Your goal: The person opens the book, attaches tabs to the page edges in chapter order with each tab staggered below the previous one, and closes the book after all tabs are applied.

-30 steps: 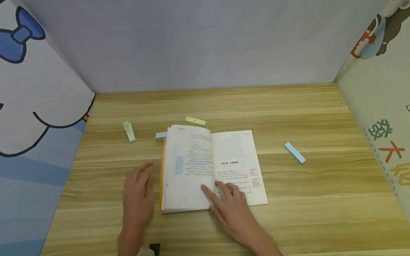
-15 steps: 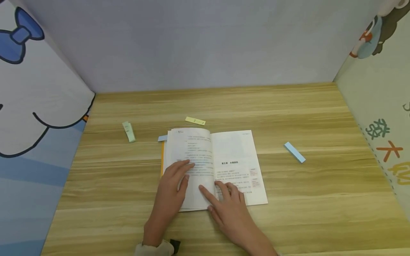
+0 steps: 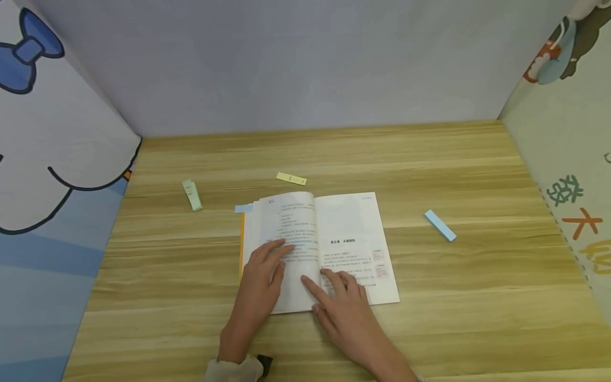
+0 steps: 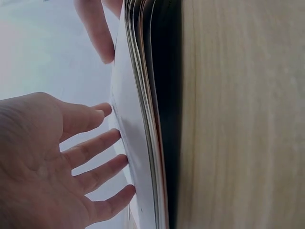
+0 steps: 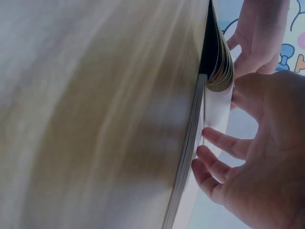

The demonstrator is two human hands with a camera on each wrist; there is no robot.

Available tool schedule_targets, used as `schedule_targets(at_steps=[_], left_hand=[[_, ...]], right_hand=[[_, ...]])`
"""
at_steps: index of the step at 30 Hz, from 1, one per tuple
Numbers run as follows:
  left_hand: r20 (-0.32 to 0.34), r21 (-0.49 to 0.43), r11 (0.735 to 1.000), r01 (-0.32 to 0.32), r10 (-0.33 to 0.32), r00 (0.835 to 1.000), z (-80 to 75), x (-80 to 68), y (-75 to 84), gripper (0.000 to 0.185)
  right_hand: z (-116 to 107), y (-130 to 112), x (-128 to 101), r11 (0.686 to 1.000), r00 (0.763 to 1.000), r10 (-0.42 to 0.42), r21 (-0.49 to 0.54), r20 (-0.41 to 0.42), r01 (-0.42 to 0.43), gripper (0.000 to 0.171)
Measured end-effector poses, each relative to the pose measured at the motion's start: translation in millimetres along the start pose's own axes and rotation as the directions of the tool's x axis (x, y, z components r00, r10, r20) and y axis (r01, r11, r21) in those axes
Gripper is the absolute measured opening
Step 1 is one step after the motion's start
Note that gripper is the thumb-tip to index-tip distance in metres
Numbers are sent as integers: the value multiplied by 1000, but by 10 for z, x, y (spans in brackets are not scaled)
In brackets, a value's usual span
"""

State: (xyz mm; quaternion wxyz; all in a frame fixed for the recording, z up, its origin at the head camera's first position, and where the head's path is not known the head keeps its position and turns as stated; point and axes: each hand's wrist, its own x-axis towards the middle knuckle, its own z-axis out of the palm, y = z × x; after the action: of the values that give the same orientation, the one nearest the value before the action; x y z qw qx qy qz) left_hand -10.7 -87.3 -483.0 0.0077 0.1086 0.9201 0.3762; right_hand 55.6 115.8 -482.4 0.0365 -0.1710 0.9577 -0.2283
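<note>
An open book (image 3: 350,223) with printed pages and an orange cover edge lies on the table. My left hand (image 3: 261,278) rests on the left page, its fingertips touching the paper, as the left wrist view also shows with the left hand (image 4: 43,157) spread over the page. Near the book's inner fold, my right hand (image 3: 346,315) presses with its index finger on the left page and its other fingers on the right page. In the right wrist view the right hand (image 5: 267,157) touches the pages beside the fold. A pale blue strip (image 3: 244,208) sticks out from the book's upper left edge.
On the wooden table (image 3: 477,212) lie a green pad of sticky strips (image 3: 192,195) left of the book, a yellow one (image 3: 291,179) behind it and a blue one (image 3: 439,225) to its right. A grey backdrop (image 3: 310,69) rises at the back, with printed panels at both sides.
My left hand has moved right from the table beside the book onto the left page. The left pages lie slightly lower. My right hand has stayed in place.
</note>
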Motion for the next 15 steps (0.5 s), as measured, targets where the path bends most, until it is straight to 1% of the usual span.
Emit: schedule_targets(at_steps=[4,8,11,15], left_hand=[[15,61,998,-21,20,1000,23,0,5,42],[25,142,989,-52,48,999,66,-4,31,50],[32,195,979,-61,56,998,109,-12,61,54],[51,250,967,-59,47,998,162,-24,109,61]], right_hand=[[5,48,-5,1000,999,2,1,-52,-2,51],[-4,114,-11,999,993,36,29,-108,-33,48],[-20,166,-17,996,988,81,43,-132,-76,46],[-50,220,-17,986,977,159,75,-140,-150,45]])
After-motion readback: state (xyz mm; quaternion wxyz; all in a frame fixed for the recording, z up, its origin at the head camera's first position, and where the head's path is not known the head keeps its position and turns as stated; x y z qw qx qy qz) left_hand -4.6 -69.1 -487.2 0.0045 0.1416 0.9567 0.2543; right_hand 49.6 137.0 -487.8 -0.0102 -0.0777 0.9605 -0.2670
